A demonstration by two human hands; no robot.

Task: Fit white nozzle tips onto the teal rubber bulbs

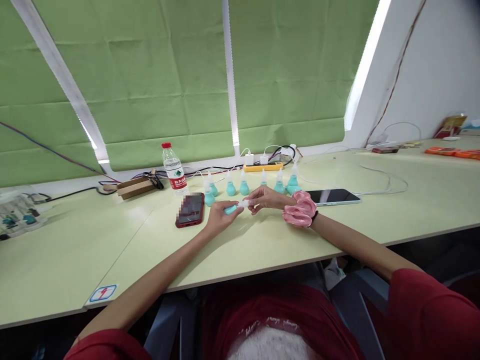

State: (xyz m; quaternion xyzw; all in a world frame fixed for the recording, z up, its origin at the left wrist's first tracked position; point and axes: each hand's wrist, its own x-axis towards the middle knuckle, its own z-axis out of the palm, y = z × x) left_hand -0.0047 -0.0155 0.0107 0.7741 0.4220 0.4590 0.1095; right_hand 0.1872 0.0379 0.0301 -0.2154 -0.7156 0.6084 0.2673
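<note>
My left hand (219, 215) is closed round the teal bulb end of a small teal-and-white bottle (233, 208) that lies sideways above the pale green desk (262, 240). My right hand (264, 198) pinches the same bottle's white tip from the right. A pink scrunchie (299, 210) sits on my right wrist. Behind my hands stands a row of several matching teal bottles with white nozzles (243, 186), upright on the desk.
A red-cased phone (190, 210) lies left of my hands and a flat phone on a white cable (333, 197) lies to the right. A water bottle (174, 171), a yellow power strip with chargers (263, 166), a wooden box (134, 188) and a clear container (17, 212) stand further back.
</note>
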